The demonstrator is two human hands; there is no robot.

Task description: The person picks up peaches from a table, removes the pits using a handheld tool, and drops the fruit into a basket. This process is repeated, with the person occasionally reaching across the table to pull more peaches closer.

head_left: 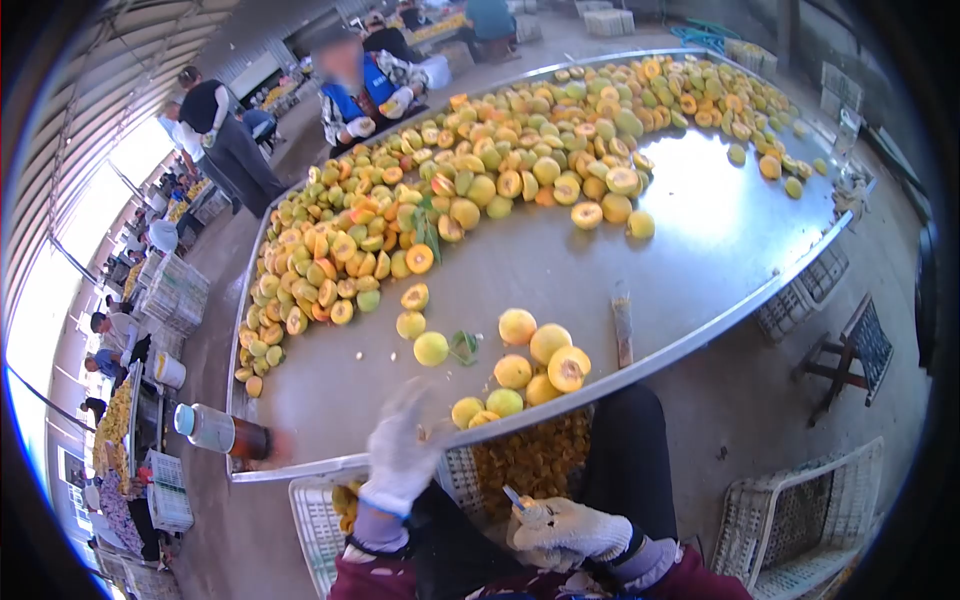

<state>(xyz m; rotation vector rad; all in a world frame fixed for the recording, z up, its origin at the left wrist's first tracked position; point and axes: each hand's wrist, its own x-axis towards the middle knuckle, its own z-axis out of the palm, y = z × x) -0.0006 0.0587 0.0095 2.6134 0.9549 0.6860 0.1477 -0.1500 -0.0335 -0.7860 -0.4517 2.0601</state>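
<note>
My left hand (pixel 402 455), in a white knit glove, is over the table's near edge, fingers stretched out and blurred by motion. Yellow peaches (pixel 515 372) lie in a small group just right of it, among them a cut half (pixel 568 369) with its flesh facing up. Low in front of my body, my right hand (pixel 572 532), also gloved, is closed around a small metal-bladed tool (pixel 514 497); most of its handle is hidden. Below the table edge, a white crate (pixel 462 478) holds many brownish-orange fruit pieces (pixel 530 455) between my legs.
A large heap of whole and halved peaches (pixel 480 150) covers the far side of the metal table (pixel 480 270). A bottle of dark drink (pixel 225 432) lies at the left corner. To the right are a folding stool (pixel 855 355) and a crate (pixel 800 510). Another person (pixel 365 85) works opposite.
</note>
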